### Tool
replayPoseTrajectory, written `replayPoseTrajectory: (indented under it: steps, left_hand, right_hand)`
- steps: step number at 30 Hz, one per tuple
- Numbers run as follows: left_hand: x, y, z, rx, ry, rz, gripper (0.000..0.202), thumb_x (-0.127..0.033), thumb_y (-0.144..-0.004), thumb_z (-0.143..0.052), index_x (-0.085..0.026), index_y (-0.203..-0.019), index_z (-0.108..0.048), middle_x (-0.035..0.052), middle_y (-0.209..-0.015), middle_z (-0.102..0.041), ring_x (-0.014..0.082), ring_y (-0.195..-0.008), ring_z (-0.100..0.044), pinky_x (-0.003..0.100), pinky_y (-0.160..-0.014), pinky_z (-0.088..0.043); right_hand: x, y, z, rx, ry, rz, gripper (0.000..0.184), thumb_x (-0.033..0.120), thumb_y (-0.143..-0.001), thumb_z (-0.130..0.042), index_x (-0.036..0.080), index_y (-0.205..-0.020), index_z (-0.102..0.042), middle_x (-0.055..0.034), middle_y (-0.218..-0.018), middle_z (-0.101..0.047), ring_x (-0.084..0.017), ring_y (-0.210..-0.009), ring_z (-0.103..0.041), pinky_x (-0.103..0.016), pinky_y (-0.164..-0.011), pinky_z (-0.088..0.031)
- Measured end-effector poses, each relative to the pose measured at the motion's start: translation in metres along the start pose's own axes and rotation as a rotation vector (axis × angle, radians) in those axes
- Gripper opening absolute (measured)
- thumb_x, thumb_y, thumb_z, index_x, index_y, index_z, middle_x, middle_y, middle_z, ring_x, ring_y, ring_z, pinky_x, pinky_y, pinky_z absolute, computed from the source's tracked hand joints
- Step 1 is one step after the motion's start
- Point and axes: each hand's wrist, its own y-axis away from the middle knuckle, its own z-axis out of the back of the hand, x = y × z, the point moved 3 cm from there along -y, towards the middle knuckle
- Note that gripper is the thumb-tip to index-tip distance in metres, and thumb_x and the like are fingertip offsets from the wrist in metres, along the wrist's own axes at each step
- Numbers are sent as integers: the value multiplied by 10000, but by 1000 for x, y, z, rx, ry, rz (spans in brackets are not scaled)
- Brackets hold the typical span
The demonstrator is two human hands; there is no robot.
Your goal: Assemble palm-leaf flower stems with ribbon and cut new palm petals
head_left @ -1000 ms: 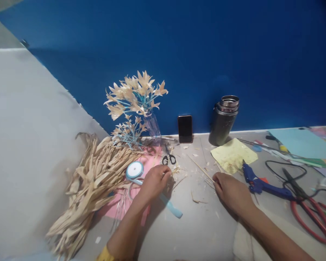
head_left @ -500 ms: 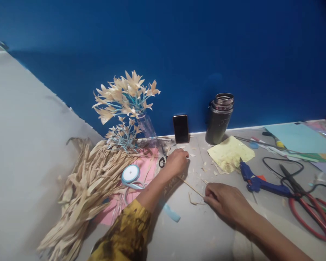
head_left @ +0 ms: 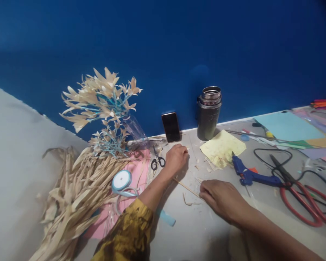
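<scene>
A thin wooden stick runs slantwise just above or on the table, its far end hidden under my left wrist. My right hand is closed round its near end, and a second pale tip pokes out by the knuckles. My left hand is closed with the fingers curled down on the tabletop; whatever they hold is hidden. Small black-handled scissors lie just left of that hand. Dry husk scraps are scattered between the hands. A strip of light blue ribbon lies beside my left forearm.
At left are dried corn husks, a ribbon spool and husk flowers in a clear bottle. A phone and flask stand at the wall. Right: yellow paper, blue glue gun, red-handled scissors.
The view has shifted, so most things sit further left in the picture. More of the small black scissors shows beside my left hand. Both hands keep nearly the same pose around the stick.
</scene>
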Motion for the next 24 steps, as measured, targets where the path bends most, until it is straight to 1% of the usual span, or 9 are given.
replayPoseTrajectory:
  steps: [4,7,9,11,13,15,18,21,24]
  left_hand:
    - [-17,9,-9,49,58,-10,147,-265,-884,-547,-204,-826,-668,48,-893,-656,196,-891,-588,292,-773,-434]
    - [-29,10,-19,81,84,-7,146,-320,-856,-601,-204,-788,-659,65,-894,-644,222,-918,-581,311,-783,-443]
    - [-34,10,-24,80,97,0,108,-291,-840,-612,-203,-790,-651,74,-915,-633,233,-952,-570,315,-784,-443]
    - [-34,10,-26,74,115,3,85,-236,-837,-590,-204,-777,-641,70,-919,-630,223,-948,-569,304,-767,-438]
    - [-31,8,-25,72,140,8,102,-210,-839,-569,-204,-759,-630,53,-892,-638,200,-896,-579,290,-741,-433]
    - [-23,5,-23,68,165,24,109,-220,-850,-558,-203,-769,-629,35,-848,-651,178,-815,-587,279,-707,-429]
    - [-9,-6,-16,48,185,58,132,-233,-873,-540,-196,-803,-646,27,-800,-676,166,-743,-591,276,-677,-424]
    - [4,-21,-8,22,184,82,158,-197,-878,-533,-182,-808,-675,47,-821,-708,170,-768,-605,278,-706,-425]
    - [15,-28,0,-4,167,109,175,-151,-880,-525,-165,-912,-696,76,-895,-731,179,-808,-615,287,-744,-429]
  right_hand:
    - [1,-1,-1,6,10,5,161,263,-930,-536,217,-806,-628,-24,-822,-731,-203,-771,-642,-283,-636,-290]
    - [1,-2,-1,17,23,1,164,258,-930,-535,216,-804,-632,-25,-828,-735,-203,-772,-646,-282,-633,-290]
    - [2,-2,0,27,34,1,167,261,-935,-532,214,-814,-638,-30,-845,-739,-208,-791,-652,-284,-638,-294]
    - [2,-1,1,34,37,7,174,269,-944,-525,211,-828,-642,-35,-864,-742,-211,-809,-655,-285,-643,-299]
    - [3,0,2,41,31,16,181,277,-951,-519,210,-838,-645,-37,-875,-744,-209,-814,-657,-285,-645,-300]
    - [3,0,3,52,31,25,177,277,-950,-521,211,-844,-646,-38,-883,-745,-208,-812,-658,-284,-643,-299]
    - [3,0,2,67,43,38,159,267,-943,-531,210,-855,-651,-43,-893,-746,-211,-815,-662,-283,-642,-299]
    - [2,0,1,61,52,53,158,270,-948,-529,210,-877,-657,-48,-905,-744,-213,-821,-662,-284,-647,-307]
    - [1,0,0,60,55,58,169,282,-957,-522,212,-887,-659,-51,-908,-741,-211,-827,-659,-284,-653,-314]
